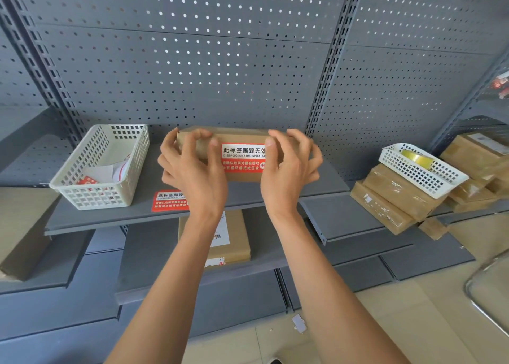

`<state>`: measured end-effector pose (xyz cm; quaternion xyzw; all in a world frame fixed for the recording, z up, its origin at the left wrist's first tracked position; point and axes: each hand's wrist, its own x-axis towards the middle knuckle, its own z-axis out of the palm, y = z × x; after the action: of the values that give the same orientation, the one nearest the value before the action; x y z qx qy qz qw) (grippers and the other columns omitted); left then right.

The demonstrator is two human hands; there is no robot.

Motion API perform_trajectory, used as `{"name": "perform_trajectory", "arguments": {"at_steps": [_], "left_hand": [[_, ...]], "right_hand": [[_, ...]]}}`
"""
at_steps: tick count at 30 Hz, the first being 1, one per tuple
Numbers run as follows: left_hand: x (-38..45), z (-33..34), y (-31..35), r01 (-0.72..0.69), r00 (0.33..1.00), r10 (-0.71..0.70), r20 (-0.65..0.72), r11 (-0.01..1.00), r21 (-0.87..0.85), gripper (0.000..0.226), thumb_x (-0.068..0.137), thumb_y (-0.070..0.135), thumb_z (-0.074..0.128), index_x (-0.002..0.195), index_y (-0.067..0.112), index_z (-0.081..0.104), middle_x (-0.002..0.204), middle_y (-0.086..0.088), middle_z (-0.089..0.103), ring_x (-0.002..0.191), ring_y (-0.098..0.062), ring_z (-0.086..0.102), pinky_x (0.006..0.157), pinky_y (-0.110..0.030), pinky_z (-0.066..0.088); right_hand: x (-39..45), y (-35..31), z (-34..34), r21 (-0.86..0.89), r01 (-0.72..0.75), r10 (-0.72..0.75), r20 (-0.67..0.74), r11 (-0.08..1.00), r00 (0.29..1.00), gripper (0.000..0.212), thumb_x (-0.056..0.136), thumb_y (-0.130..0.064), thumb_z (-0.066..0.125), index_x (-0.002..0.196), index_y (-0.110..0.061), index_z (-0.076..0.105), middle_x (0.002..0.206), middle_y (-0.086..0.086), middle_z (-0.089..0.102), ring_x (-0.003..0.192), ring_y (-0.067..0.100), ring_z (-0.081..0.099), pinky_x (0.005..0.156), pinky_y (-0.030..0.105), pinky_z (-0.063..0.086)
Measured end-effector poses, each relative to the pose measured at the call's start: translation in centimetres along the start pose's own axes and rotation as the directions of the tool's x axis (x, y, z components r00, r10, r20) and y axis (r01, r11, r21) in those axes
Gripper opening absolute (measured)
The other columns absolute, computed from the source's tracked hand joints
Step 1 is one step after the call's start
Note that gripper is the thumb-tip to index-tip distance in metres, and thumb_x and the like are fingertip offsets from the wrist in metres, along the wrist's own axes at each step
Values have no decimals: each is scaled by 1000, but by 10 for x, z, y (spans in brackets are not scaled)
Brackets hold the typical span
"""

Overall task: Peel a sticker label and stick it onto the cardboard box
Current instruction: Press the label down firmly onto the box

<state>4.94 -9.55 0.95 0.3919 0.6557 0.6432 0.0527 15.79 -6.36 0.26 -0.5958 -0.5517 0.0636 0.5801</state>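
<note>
A brown cardboard box (242, 136) rests on the grey shelf (143, 212), with a red and white sticker label (242, 158) on its front face. My left hand (192, 168) curls over the box's left end, fingers spread and touching its top and front. Over the right end lies my right hand (290, 165), whose thumb presses the label's right edge. Another red sticker label (169, 200) lies flat on the shelf, just left of my left wrist.
A cream basket (102, 168) with sticker sheets stands at the left. At the right, a white basket (421, 170) with a tape roll (417, 158) sits on stacked taped boxes (391, 198). One more box (234, 239) lies on the lower shelf. Perforated panels rise behind.
</note>
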Motion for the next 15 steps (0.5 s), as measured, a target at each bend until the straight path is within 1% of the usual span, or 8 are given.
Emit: {"name": "perform_trajectory", "arguments": {"at_steps": [2, 3, 4, 6, 9, 11, 13, 15], "left_hand": [[-1, -1, 3, -30, 998, 27, 58, 998, 51, 33, 84, 53, 69, 110, 34, 62, 148, -3, 39, 139, -22, 31, 110, -43, 20], [-1, -2, 5, -47, 995, 40, 86, 996, 82, 43, 80, 59, 72, 114, 35, 61, 151, -3, 38, 141, -23, 30, 108, -41, 19], [0, -3, 6, -68, 992, 56, 111, 991, 111, 50, 77, 62, 74, 117, 35, 60, 152, -3, 36, 141, -24, 29, 108, -40, 19], [1, -5, 5, -122, 983, 97, 153, 979, 162, 56, 74, 62, 76, 122, 38, 58, 156, -4, 33, 142, -26, 29, 109, -43, 21], [4, -8, 4, -172, 974, 137, 180, 966, 192, 52, 76, 54, 78, 123, 41, 59, 157, -4, 32, 140, -28, 31, 108, -46, 24], [7, -10, 4, -176, 974, 143, 173, 965, 195, 48, 78, 52, 77, 123, 43, 61, 157, -4, 33, 138, -27, 33, 105, -43, 24], [8, -11, 5, -181, 973, 147, 179, 964, 195, 46, 82, 51, 75, 126, 46, 62, 158, -4, 32, 138, -27, 31, 102, -37, 20], [9, -13, 5, -196, 968, 159, 195, 962, 191, 45, 86, 49, 72, 129, 46, 62, 159, -6, 31, 138, -26, 30, 102, -34, 16]], "right_hand": [[-1, -2, -1, -63, 47, -43, 57, 997, 997, 43, 89, -64, 57, 121, -38, 67, 146, -12, 47, 141, 31, 29, 103, 51, 27], [-1, -3, -2, -93, 63, -56, 82, 994, 995, 52, 86, -69, 58, 127, -37, 64, 151, -10, 43, 143, 33, 27, 103, 51, 26], [-1, -3, -3, -116, 74, -63, 101, 990, 993, 58, 84, -70, 59, 131, -37, 61, 154, -9, 40, 145, 35, 25, 104, 52, 25], [1, -1, -5, -132, 87, -71, 122, 987, 990, 64, 82, -71, 62, 137, -38, 57, 158, -8, 36, 147, 37, 22, 106, 54, 24], [6, 1, -8, -81, 85, -76, 114, 993, 991, 63, 81, -69, 65, 136, -39, 59, 154, -8, 40, 145, 35, 25, 106, 53, 25], [8, 1, -9, -45, 86, -81, 98, 995, 992, 58, 82, -66, 66, 133, -39, 63, 149, -9, 44, 144, 33, 27, 106, 52, 26], [10, 1, -10, -30, 85, -81, 97, 996, 992, 53, 84, -64, 65, 131, -39, 64, 147, -10, 46, 143, 32, 28, 106, 51, 25], [12, 3, -11, -21, 82, -80, 100, 996, 992, 48, 87, -62, 62, 129, -40, 65, 146, -11, 47, 143, 31, 28, 106, 51, 25]]}}
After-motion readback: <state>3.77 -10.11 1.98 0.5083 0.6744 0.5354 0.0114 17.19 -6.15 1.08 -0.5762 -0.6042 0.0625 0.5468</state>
